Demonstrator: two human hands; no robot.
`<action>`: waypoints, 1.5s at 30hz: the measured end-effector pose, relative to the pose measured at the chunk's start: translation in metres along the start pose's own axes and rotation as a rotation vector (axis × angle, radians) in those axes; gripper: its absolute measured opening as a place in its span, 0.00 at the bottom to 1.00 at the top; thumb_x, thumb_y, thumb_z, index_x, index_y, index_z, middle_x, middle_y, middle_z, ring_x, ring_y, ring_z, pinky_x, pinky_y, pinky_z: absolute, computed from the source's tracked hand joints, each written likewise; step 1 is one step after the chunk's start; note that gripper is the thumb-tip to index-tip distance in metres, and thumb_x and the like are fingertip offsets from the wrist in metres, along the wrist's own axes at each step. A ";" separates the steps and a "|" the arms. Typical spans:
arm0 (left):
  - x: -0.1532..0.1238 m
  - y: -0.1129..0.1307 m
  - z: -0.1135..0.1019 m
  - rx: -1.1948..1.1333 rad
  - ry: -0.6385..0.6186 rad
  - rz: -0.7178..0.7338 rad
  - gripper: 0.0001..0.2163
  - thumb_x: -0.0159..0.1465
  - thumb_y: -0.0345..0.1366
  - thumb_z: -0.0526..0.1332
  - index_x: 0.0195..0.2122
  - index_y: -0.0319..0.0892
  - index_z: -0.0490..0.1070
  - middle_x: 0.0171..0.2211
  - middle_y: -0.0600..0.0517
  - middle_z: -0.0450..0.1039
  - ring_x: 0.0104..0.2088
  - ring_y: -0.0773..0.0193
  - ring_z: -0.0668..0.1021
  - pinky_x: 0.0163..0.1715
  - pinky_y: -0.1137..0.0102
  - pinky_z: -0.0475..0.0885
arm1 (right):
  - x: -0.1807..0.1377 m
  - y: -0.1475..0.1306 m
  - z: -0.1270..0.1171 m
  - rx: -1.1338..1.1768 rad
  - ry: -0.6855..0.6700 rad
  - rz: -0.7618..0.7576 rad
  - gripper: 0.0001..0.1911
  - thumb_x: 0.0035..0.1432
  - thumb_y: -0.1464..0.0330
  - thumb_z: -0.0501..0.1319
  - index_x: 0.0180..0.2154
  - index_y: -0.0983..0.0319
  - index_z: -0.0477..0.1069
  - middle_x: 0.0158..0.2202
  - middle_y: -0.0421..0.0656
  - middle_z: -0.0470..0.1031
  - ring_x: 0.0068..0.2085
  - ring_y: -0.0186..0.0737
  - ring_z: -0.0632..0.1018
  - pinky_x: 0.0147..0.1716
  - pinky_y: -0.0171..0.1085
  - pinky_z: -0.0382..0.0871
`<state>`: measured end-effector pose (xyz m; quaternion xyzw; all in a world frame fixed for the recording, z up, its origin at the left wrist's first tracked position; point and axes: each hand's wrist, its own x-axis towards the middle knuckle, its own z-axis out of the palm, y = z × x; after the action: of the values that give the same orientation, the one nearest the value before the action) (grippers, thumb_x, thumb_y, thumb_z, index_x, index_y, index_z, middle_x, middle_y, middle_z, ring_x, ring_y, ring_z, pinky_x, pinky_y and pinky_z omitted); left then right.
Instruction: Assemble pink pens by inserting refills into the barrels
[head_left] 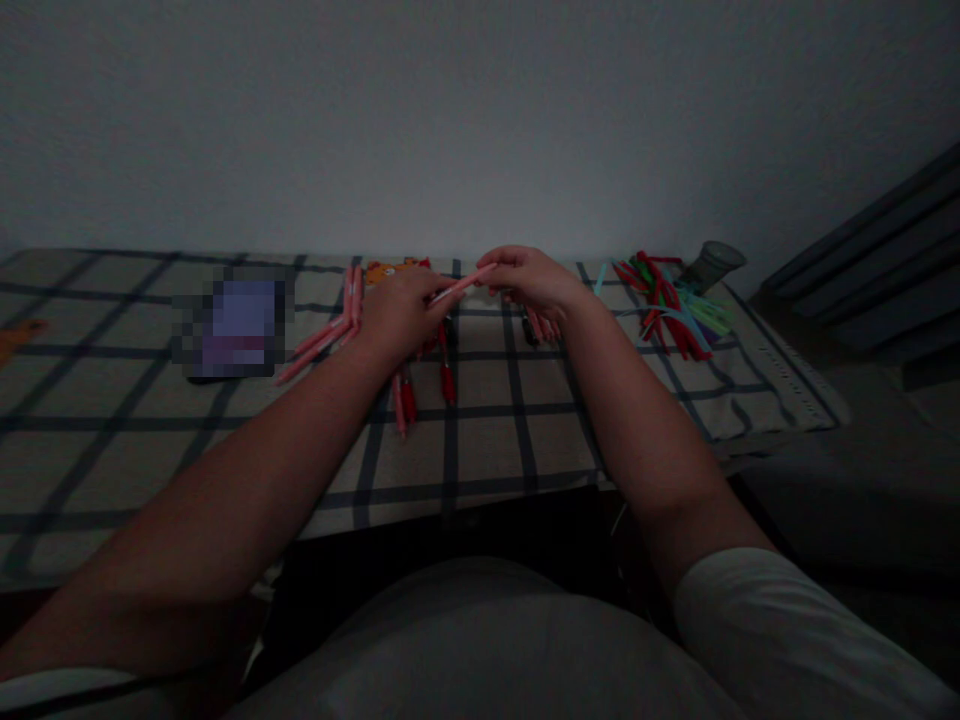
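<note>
A slim pink pen (465, 285) slants between my hands above the table. My left hand (397, 312) is closed on its lower left end, and the fingertips of my right hand (529, 278) pinch its upper right end. Beside my left hand lie several pink pens (351, 300), some upright in the view and some slanting. Red-ended pens (448, 382) stick out below that hand, partly hidden by it. Under my right hand is a bunch of pink and dark pens (541, 326), mostly covered. An orange piece with a bear face (386, 271) shows behind my left hand.
A checked cloth (487, 410) covers the table against a plain wall. On the left lies a blurred, phone-like device (240, 325), with an orange object (22, 340) at the far edge. At right are coloured strips (664, 310) next to a grey cup-like container (716, 262).
</note>
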<state>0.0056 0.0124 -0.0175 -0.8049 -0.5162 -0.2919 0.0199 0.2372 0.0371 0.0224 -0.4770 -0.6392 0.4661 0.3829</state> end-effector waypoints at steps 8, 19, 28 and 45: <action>0.000 0.005 -0.005 0.011 -0.043 -0.036 0.18 0.81 0.52 0.63 0.61 0.54 0.89 0.48 0.47 0.90 0.49 0.50 0.86 0.44 0.61 0.74 | 0.001 0.001 -0.001 -0.005 -0.024 -0.009 0.09 0.59 0.68 0.75 0.41 0.62 0.81 0.35 0.42 0.83 0.35 0.34 0.77 0.33 0.32 0.67; 0.000 0.000 -0.001 0.017 -0.021 -0.004 0.18 0.81 0.50 0.63 0.61 0.53 0.89 0.49 0.46 0.90 0.52 0.48 0.86 0.50 0.60 0.76 | 0.001 0.003 -0.003 -0.036 -0.034 -0.022 0.08 0.60 0.68 0.74 0.41 0.63 0.84 0.35 0.43 0.85 0.35 0.35 0.77 0.34 0.33 0.67; 0.000 0.001 -0.004 0.019 -0.026 -0.006 0.16 0.79 0.48 0.64 0.59 0.54 0.90 0.50 0.46 0.90 0.51 0.49 0.86 0.48 0.59 0.77 | -0.005 -0.005 -0.002 -0.078 -0.033 -0.009 0.09 0.63 0.64 0.78 0.39 0.62 0.84 0.32 0.42 0.83 0.34 0.35 0.77 0.34 0.34 0.69; 0.001 -0.004 0.001 -0.016 -0.008 0.039 0.17 0.79 0.44 0.63 0.60 0.51 0.89 0.51 0.45 0.90 0.53 0.48 0.86 0.53 0.59 0.77 | -0.007 -0.010 -0.001 -0.106 -0.022 0.019 0.16 0.69 0.64 0.76 0.30 0.62 0.78 0.26 0.40 0.79 0.28 0.31 0.71 0.29 0.31 0.65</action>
<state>0.0030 0.0148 -0.0185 -0.8161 -0.4980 -0.2926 0.0171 0.2371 0.0291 0.0315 -0.4975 -0.6626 0.4404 0.3456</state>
